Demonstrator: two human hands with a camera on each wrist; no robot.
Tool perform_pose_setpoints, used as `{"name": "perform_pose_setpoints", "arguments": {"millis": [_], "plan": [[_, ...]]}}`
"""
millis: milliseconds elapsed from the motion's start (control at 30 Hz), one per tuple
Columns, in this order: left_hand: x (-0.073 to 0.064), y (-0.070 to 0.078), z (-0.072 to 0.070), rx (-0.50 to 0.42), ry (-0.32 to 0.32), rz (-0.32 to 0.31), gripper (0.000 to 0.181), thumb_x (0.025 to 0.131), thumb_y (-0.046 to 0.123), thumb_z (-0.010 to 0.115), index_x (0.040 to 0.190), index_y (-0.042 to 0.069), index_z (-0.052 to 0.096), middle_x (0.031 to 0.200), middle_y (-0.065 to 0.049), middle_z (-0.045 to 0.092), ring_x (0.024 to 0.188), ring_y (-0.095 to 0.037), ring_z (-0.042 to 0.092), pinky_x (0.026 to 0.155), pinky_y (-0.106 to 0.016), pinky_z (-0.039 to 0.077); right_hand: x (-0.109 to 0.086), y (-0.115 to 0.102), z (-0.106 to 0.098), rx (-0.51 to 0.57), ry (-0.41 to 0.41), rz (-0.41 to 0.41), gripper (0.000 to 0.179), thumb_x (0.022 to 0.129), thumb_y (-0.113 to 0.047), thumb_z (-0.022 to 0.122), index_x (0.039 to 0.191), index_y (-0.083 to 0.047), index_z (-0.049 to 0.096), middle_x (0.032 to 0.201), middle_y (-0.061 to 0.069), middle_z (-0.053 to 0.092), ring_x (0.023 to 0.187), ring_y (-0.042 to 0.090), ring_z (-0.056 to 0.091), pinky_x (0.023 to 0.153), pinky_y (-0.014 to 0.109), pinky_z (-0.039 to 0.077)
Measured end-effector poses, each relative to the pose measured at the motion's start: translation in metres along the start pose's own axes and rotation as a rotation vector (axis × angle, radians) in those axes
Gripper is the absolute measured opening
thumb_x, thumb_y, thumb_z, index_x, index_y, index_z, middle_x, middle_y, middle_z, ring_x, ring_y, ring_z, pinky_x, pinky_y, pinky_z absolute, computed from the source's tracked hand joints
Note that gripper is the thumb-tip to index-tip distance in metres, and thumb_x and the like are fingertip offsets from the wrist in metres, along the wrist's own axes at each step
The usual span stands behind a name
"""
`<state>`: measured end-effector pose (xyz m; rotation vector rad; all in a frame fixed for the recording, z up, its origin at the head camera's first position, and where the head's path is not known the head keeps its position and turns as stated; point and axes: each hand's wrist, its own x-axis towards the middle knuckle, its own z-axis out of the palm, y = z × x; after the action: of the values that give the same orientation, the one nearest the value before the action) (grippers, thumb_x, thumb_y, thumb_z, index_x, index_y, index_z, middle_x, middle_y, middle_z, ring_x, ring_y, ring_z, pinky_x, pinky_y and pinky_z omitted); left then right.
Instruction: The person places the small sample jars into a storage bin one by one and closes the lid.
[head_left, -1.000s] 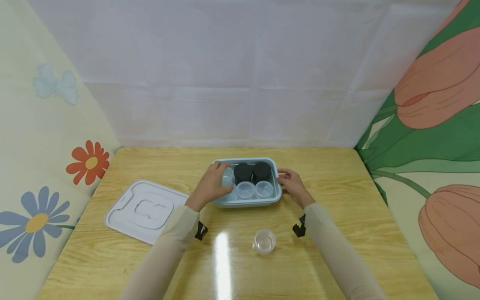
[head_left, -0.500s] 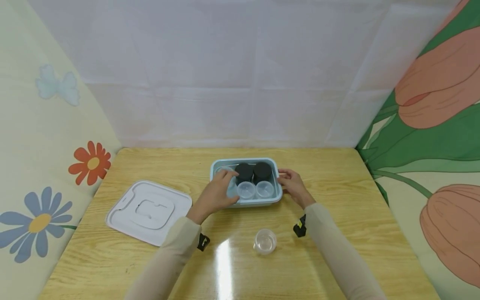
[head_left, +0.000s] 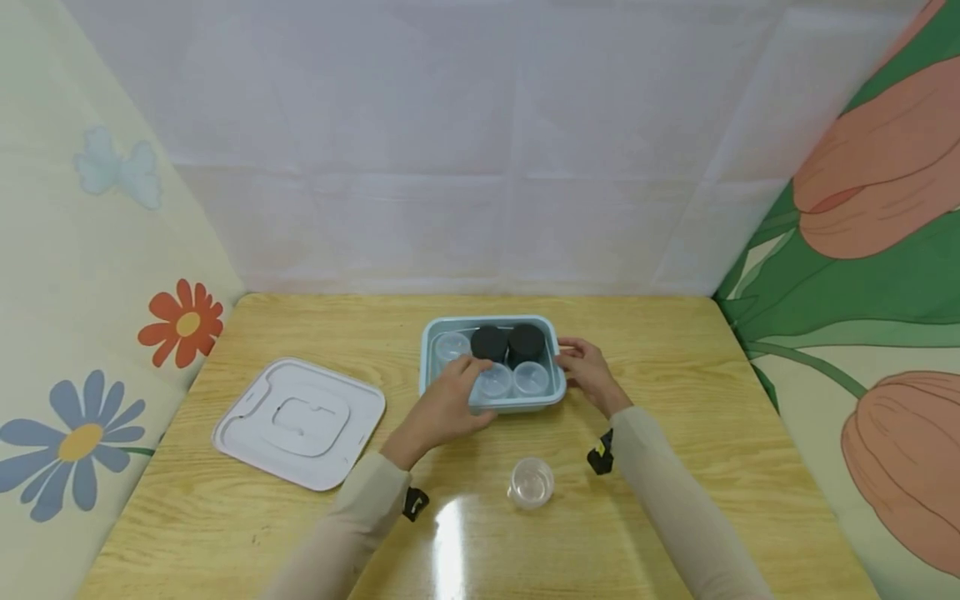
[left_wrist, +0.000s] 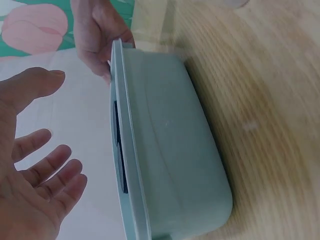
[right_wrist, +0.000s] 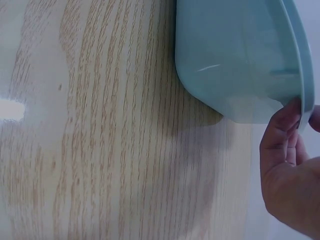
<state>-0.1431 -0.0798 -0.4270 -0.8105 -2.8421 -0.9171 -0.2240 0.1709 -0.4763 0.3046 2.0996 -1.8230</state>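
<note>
A light blue plastic box [head_left: 525, 407] stands on the table, holding two black round-topped items [head_left: 490, 342] and several small clear plastic cups [head_left: 531, 378]. My right hand [head_left: 591, 377] grips the box's right rim, thumb and fingers on either side of it in the right wrist view. Over the front left part of the box is my left hand [head_left: 450, 406], fingers spread and holding nothing; the left wrist view shows its palm and fingers [left_wrist: 52, 165] apart from the rim. The hand covers the box's front left corner in the head view.
Nearer the front of the wooden table [head_left: 637, 533] stands another clear plastic cup [head_left: 532, 483]. A white rectangular lid [head_left: 300, 425] lies flat at the left. A white cloth [head_left: 480, 150] hangs behind the table, with flower-printed cloth at both sides.
My left hand has let go of a clear cup at the box's back left and moved right and toward me. My right hand keeps its place on the rim.
</note>
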Motion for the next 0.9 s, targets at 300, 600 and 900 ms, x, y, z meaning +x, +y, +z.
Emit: {"name": "perform_pose_setpoints", "arguments": {"millis": [300, 600, 900], "plan": [[-0.009, 0.011, 0.016, -0.062, -0.020, 0.061, 0.070, 0.070, 0.025, 0.083, 0.129, 0.004, 0.051, 0.121, -0.012, 0.053, 0.113, -0.028, 0.053, 0.093, -0.041, 0.050, -0.001, 0.001, 0.001, 0.004, 0.000, 0.001, 0.046, 0.094, -0.006, 0.052, 0.139, -0.004, 0.044, 0.118, 0.014, 0.055, 0.081, 0.010, 0.057, 0.065, 0.025, 0.052], [-0.015, 0.021, 0.035, -0.087, -0.110, 0.108, 0.072, 0.071, 0.033, 0.081, 0.130, 0.004, 0.050, 0.117, -0.012, 0.055, 0.106, -0.021, 0.053, 0.094, -0.038, 0.048, 0.000, 0.002, 0.000, -0.002, 0.005, -0.008, 0.045, 0.094, -0.007, 0.053, 0.138, -0.004, 0.044, 0.120, 0.015, 0.056, 0.081, 0.010, 0.058, 0.065, 0.025, 0.052], [-0.020, 0.029, 0.053, -0.072, -0.224, 0.106, 0.075, 0.072, 0.037, 0.080, 0.133, 0.004, 0.048, 0.122, -0.011, 0.053, 0.111, -0.020, 0.052, 0.097, -0.034, 0.047, 0.001, 0.003, -0.001, -0.007, -0.005, -0.019, 0.046, 0.095, -0.008, 0.053, 0.139, -0.004, 0.043, 0.123, 0.017, 0.055, 0.083, 0.011, 0.058, 0.065, 0.024, 0.053]]}}
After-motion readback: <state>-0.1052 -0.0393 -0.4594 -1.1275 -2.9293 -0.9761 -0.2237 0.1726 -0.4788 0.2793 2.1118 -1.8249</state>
